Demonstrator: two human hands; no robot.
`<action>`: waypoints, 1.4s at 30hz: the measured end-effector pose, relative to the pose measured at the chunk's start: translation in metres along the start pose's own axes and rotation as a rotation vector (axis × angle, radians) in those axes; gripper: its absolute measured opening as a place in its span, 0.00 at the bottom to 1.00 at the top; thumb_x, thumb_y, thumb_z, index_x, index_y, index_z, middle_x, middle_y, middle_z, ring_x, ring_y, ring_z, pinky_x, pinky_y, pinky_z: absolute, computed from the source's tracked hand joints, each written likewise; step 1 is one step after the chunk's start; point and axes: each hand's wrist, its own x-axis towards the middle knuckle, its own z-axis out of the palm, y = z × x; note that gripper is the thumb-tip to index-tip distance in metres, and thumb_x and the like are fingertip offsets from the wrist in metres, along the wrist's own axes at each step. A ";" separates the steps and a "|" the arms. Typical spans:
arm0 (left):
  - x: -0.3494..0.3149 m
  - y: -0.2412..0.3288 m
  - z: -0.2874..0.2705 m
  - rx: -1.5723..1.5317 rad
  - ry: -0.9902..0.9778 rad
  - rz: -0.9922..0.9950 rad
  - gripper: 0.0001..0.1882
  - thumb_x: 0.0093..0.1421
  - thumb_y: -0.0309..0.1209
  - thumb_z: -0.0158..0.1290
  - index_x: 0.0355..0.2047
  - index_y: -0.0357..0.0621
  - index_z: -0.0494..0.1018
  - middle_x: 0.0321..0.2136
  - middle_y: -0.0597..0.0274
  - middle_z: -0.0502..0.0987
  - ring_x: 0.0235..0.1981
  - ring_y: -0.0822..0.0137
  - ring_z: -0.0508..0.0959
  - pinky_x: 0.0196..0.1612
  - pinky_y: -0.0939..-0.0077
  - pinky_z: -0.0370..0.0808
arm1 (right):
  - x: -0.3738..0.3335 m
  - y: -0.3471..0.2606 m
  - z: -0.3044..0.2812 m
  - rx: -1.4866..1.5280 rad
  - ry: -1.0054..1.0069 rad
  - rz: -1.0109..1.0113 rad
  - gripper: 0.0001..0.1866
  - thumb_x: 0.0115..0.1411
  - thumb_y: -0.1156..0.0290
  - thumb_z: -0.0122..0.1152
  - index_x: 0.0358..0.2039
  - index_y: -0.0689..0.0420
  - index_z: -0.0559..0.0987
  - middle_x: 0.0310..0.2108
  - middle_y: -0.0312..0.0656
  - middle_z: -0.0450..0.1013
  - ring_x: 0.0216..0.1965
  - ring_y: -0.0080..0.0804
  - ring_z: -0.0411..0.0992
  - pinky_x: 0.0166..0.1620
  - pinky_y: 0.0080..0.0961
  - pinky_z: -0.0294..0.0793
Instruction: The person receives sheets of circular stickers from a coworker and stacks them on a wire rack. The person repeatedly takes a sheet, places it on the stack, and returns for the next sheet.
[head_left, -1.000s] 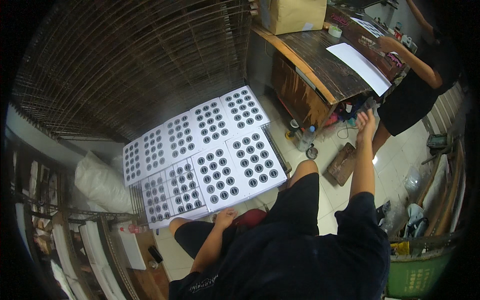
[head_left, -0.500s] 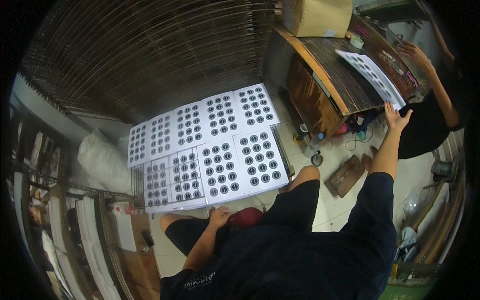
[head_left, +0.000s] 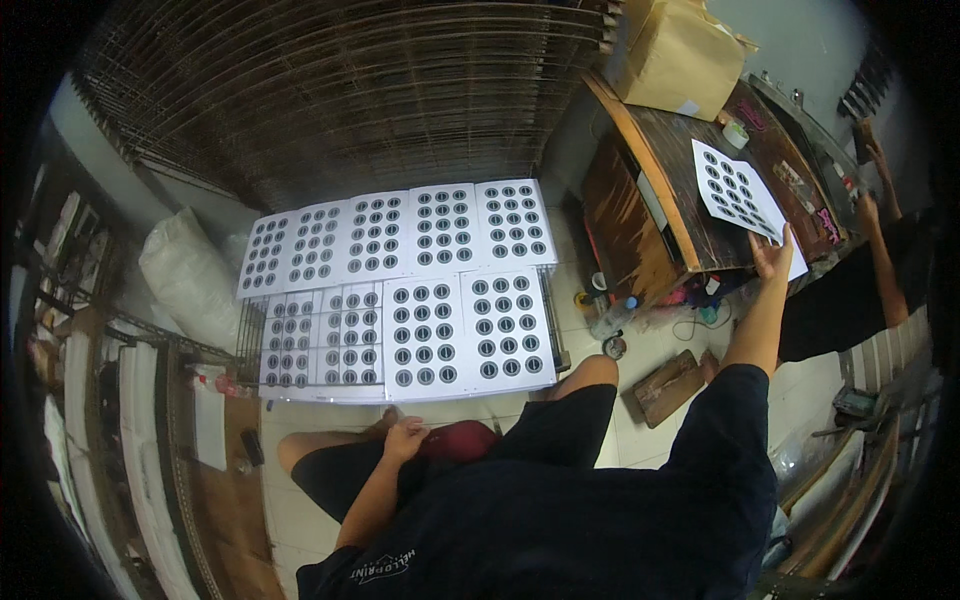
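My right hand [head_left: 770,255] reaches out to the right, with its fingers on the lower edge of a white printed sheet [head_left: 738,172] above the wooden desk. Rows of dark round marks cover that sheet. Another white sheet [head_left: 798,262] shows partly behind it. My left hand [head_left: 404,438] hovers low before my lap beside a dark red rounded object [head_left: 458,440]; its fingers are loosely bent and nothing shows in them. In front of me, similar printed sheets [head_left: 470,325] lie in two rows on a wire rack [head_left: 250,335].
Dark wire racks [head_left: 330,90] tilt up behind the sheets. The wooden desk [head_left: 645,150] bears a brown paper package [head_left: 680,60] and a tape roll [head_left: 735,134]. Another person's arm [head_left: 882,265] is at the far right. A wooden block [head_left: 668,390] and bottle [head_left: 615,318] are on the floor.
My right hand has closed on the printed sheet's edge, and the sheet now faces me, apart from another below. The other person's hands have shifted away. My view has turned slightly right.
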 end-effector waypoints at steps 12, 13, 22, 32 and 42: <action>-0.011 0.010 0.001 -0.063 0.036 0.030 0.21 0.49 0.38 0.56 0.40 0.38 0.69 0.33 0.50 0.75 0.35 0.61 0.76 0.39 0.70 0.72 | 0.028 0.020 -0.009 -0.521 -0.085 -0.120 0.18 0.61 0.73 0.40 0.44 0.78 0.61 0.47 0.57 0.60 0.49 0.43 0.62 0.55 0.34 0.64; -0.011 0.016 0.000 -0.050 0.036 0.047 0.20 0.49 0.37 0.56 0.40 0.38 0.69 0.32 0.51 0.75 0.33 0.63 0.76 0.36 0.72 0.72 | 0.015 0.024 -0.002 -0.533 -0.097 -0.151 0.19 0.61 0.74 0.39 0.44 0.80 0.60 0.47 0.59 0.59 0.49 0.44 0.62 0.55 0.34 0.63; 0.003 0.158 -0.002 -0.460 -0.024 0.329 0.29 0.52 0.31 0.55 0.54 0.43 0.58 0.41 0.58 0.71 0.37 0.71 0.72 0.39 0.78 0.70 | -0.255 0.217 0.152 -0.342 -0.276 -0.205 0.22 0.60 0.74 0.43 0.53 0.65 0.54 0.52 0.49 0.58 0.48 0.38 0.64 0.49 0.32 0.70; 0.002 0.205 -0.037 -0.959 0.316 0.419 0.30 0.54 0.21 0.48 0.56 0.36 0.50 0.40 0.51 0.71 0.36 0.73 0.73 0.38 0.83 0.70 | -0.398 0.361 0.184 -0.611 -0.464 0.100 0.19 0.61 0.67 0.41 0.42 0.75 0.65 0.41 0.52 0.66 0.42 0.36 0.69 0.43 0.28 0.72; 0.010 0.137 -0.090 -1.392 0.534 0.034 0.22 0.51 0.20 0.49 0.46 0.44 0.59 0.30 0.63 0.71 0.30 0.70 0.73 0.34 0.77 0.74 | -0.393 0.383 0.148 -1.325 -1.327 -0.007 0.39 0.47 0.67 0.62 0.55 0.67 0.53 0.45 0.56 0.66 0.48 0.48 0.64 0.49 0.35 0.62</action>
